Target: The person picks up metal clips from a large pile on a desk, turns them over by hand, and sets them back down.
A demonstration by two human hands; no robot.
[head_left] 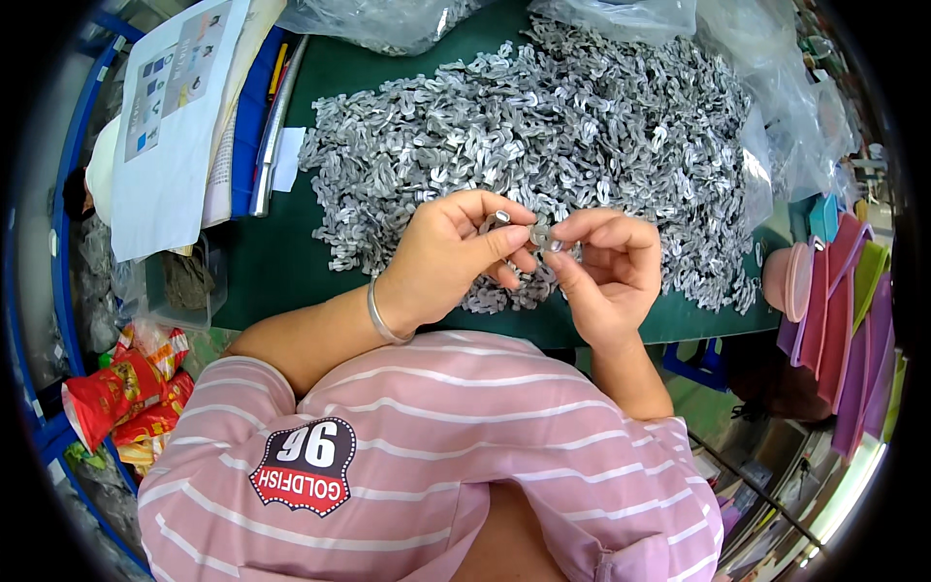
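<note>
My left hand [438, 254], with a silver bangle on its wrist, is closed with thumb and finger pinching a small silvery-grey part [540, 236]. From the other side, my right hand [613, 264] pinches the same part between its fingertips and thumb. A second small grey loop-shaped piece [498, 217] shows at the curled fingers of my left hand. Both hands are above the near edge of a wide heap of small grey link-like pieces [465, 136], spread over a dark green tabletop [257, 281]. The exact shape of the pinched part is partly covered by my fingers.
Clear plastic bags [388, 21] lie at the far edge. Papers [179, 126] and a blue folder [254, 107] stand at the left, above a clear plastic bin [215, 281]. Red snack packets [116, 398] sit lower left. Pink and purple hanging sheets [844, 301] are at the right.
</note>
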